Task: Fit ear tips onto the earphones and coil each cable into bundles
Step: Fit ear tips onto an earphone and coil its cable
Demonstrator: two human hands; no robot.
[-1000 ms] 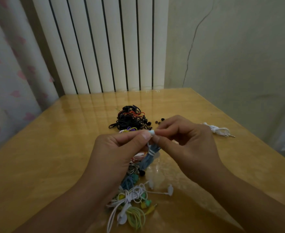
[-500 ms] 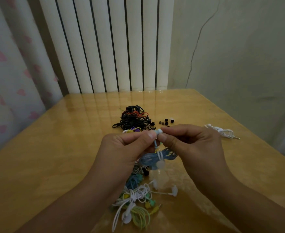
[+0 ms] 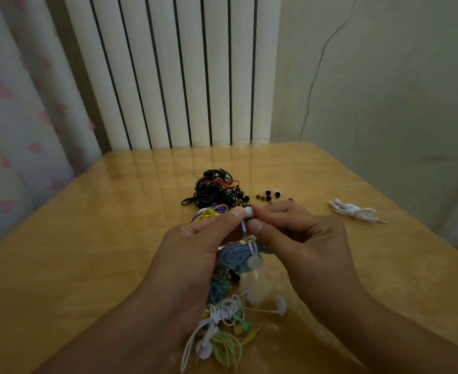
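Note:
My left hand [image 3: 195, 247] and my right hand [image 3: 300, 233] meet above the table's middle, both pinching a pale blue earphone bud with a white ear tip [image 3: 248, 213] between thumb and forefinger. Its blue cable [image 3: 234, 256] hangs below the hands, and the second bud [image 3: 255, 261] dangles beside it. Loose dark ear tips [image 3: 268, 195] lie just beyond my right hand.
A black tangle of earphones [image 3: 214, 191] sits at mid-table, with yellow and purple ones [image 3: 209, 213] in front. White, green and yellow earphones [image 3: 222, 327] lie near me. A coiled white bundle [image 3: 353, 210] rests at the right. The wooden table [image 3: 87, 238] abuts a radiator.
Both hands, still pinching the same bud, have shifted slightly right and away from me. The dangling cable and second bud swung a little.

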